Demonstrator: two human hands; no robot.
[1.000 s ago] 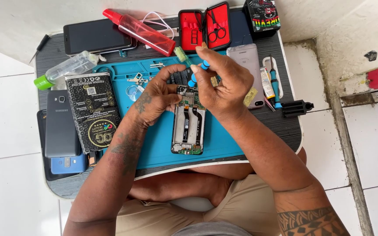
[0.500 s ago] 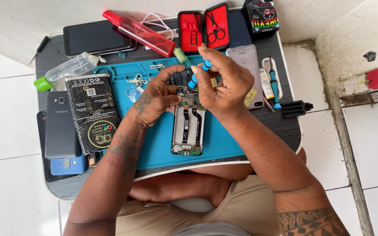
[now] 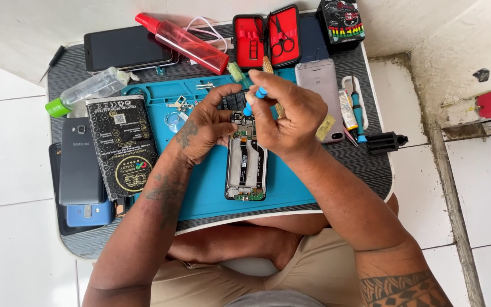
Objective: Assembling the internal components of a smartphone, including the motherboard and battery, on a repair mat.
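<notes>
Here the right hand (image 3: 288,116) holds a blue screwdriver (image 3: 252,102) over the opened phone's (image 3: 246,165) top edge.

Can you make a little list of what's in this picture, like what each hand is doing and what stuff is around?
Left hand: steadies the top of the opened phone
Right hand: holds a blue screwdriver, tip at the phone's top
Under the phone: blue mat
Left side: grey phone, black packet
Back: red spray bottle, red tool case

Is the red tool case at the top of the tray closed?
No, the red tool case lies open, with scissors showing inside.
</notes>
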